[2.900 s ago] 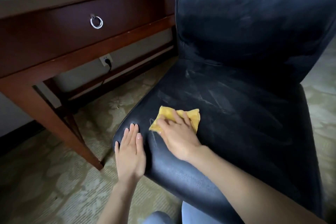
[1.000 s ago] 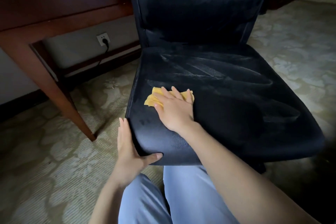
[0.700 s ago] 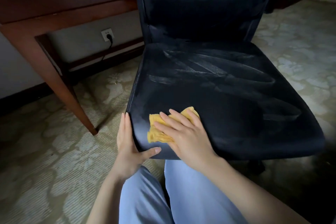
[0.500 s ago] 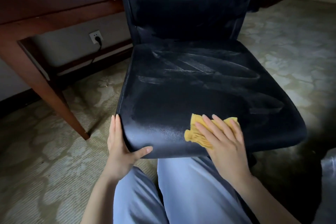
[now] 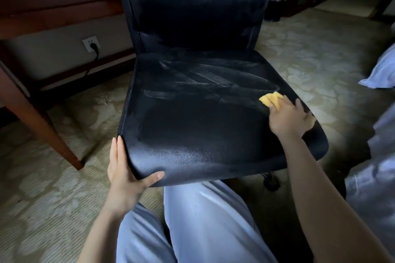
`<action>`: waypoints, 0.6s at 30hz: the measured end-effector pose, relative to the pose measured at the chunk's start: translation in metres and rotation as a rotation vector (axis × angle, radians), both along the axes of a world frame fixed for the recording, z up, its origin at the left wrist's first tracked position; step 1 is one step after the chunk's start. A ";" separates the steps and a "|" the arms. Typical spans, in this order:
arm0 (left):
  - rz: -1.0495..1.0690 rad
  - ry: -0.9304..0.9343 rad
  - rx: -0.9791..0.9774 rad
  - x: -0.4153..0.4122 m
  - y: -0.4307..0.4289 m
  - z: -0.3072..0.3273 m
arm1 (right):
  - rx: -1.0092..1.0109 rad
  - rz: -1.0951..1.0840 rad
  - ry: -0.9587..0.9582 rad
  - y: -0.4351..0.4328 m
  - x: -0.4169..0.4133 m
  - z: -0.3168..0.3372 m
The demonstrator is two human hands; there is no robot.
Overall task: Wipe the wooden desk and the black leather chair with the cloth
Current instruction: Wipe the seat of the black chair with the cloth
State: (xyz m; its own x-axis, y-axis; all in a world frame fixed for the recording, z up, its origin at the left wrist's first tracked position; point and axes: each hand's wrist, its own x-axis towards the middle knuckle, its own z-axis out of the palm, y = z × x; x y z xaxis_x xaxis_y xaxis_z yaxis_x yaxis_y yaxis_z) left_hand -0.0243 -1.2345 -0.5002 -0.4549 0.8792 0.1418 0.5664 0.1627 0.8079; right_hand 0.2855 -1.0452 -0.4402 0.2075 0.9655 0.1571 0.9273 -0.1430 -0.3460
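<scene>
Pressing cloth (image 5: 269,100) flat at the right edge of the chair (image 5: 192,126), right grip (image 5: 288,118) is spread; streaks (image 5: 205,79) lie left and rearward; left grip (image 5: 126,170) clasps the front corner.

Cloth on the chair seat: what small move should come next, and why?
Probably sweep the cloth leftward across the middle of the seat. The right hand presses it at the seat's right edge, pale streaks cross the seat nearer the backrest, and the left hand grips the front left corner.
</scene>
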 end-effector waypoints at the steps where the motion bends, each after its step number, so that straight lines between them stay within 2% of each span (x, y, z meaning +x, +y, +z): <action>1: -0.002 0.000 -0.003 0.000 0.000 0.000 | -0.023 0.035 -0.042 0.006 -0.011 0.003; 4: -0.008 0.004 -0.002 0.001 -0.001 0.001 | -0.060 0.177 -0.106 0.018 -0.053 0.009; 11: -0.018 -0.028 0.011 0.003 -0.003 0.001 | -0.127 0.539 -0.072 0.007 -0.176 0.010; 15: -0.012 -0.038 0.004 0.000 -0.003 0.000 | -0.053 0.769 -0.102 -0.032 -0.217 0.005; 18: -0.021 -0.059 0.001 -0.004 -0.003 0.000 | 0.044 0.904 -0.146 -0.068 -0.211 -0.001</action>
